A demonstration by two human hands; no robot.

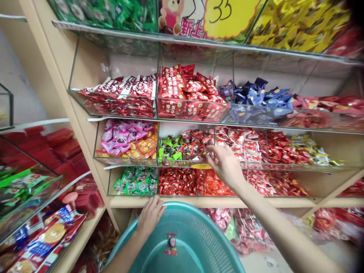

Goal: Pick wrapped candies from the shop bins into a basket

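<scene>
A teal plastic basket (218,231) stands below the shelves, tilted toward me. My left hand (152,214) is closed over its far left rim. Inside, on the basket's bottom, lies a single small candy (172,243) in a clear and red wrapper. My right hand (224,163) reaches into a bin on the second shelf from the bottom, its fingers bent together at the dark red wrapped candies (195,140). Whether a candy is between those fingertips is hard to see. Just left of these are green wrapped candies (170,148).
Clear bin fronts line each shelf, including a glass edge (182,163) under my right wrist. Red packets (173,91) and blue packets (258,94) fill bins above. A yellow price sign (230,17) hangs on top. Long biscuit packs (51,235) sit at left.
</scene>
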